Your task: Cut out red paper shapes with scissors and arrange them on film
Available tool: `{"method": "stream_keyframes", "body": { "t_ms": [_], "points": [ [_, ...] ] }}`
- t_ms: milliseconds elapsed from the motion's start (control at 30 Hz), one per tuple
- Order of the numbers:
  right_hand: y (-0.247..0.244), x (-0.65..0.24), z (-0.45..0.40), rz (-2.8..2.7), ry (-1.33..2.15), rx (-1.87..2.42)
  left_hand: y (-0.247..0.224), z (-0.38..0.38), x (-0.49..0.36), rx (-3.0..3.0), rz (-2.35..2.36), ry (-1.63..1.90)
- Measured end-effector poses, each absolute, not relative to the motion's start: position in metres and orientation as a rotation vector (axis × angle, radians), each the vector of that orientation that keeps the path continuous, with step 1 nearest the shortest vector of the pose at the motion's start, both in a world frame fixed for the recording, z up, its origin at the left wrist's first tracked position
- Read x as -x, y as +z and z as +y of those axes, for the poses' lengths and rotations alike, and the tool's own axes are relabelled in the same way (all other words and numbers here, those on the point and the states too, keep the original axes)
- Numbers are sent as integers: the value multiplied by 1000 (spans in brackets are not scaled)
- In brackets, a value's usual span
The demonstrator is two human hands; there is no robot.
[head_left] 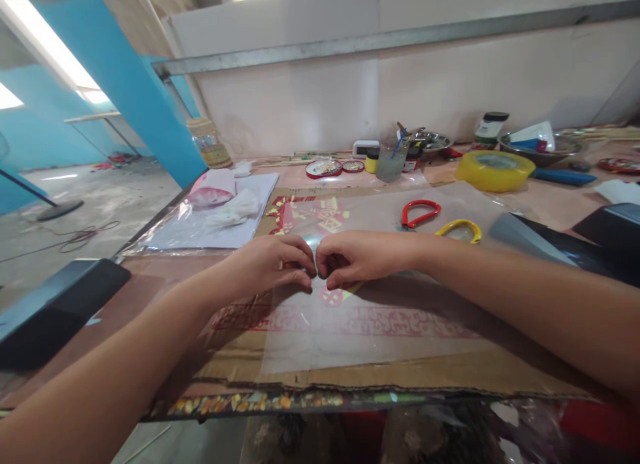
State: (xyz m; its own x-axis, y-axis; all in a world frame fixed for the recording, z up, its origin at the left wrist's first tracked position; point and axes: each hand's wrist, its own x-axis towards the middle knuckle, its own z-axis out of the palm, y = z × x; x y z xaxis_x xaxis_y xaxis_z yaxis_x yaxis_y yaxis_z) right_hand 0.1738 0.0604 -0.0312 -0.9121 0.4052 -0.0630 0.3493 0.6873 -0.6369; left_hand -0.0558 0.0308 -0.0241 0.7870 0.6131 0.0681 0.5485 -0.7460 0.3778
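Observation:
Both my hands meet near the middle of the cardboard [240, 357], just above a translucent sheet [320, 357]. My left hand [283, 261] has its fingers curled towards the thumb, and whatever it pinches is too small to make out. Facing it almost fingertip to fingertip, my right hand [355, 257] is curled the same way, its grip partly hidden. Under the sheet shows a red patterned border [390, 322]. A pink and yellow picture [310, 214] lies beyond my hands. Past my right wrist are a red handle loop [423, 213] and a yellow handle loop [460, 229].
White papers [220, 224] under clear plastic lie at left. Behind stand a cup of cloudy liquid [391, 164], an oil-like jug [210, 144], a yellow tape roll [495, 171] and a metal bowl [565, 147]. Dark blocks [65, 304] flank the table.

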Motion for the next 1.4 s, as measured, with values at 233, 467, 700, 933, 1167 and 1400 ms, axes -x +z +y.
{"method": "stream_keyframes", "body": {
  "t_ms": [233,467,700,933,1167,1400],
  "points": [
    [-32,-173,61,-2814,1026,618,-27,30,57,-2663,928,274],
    [-29,-173,59,-2826,1035,637,-24,24,56,-2764,918,200],
    [-26,-173,58,-2826,1041,643,-27,25,56,-2807,880,217],
    [-28,-173,59,-2810,1058,639,-29,27,52,-2869,957,224],
    [-29,-174,58,-2802,1082,624,-25,30,65,-2648,813,231],
    [-29,-174,59,-2810,1057,597,-19,20,57,-2681,869,219]
  ]
}}
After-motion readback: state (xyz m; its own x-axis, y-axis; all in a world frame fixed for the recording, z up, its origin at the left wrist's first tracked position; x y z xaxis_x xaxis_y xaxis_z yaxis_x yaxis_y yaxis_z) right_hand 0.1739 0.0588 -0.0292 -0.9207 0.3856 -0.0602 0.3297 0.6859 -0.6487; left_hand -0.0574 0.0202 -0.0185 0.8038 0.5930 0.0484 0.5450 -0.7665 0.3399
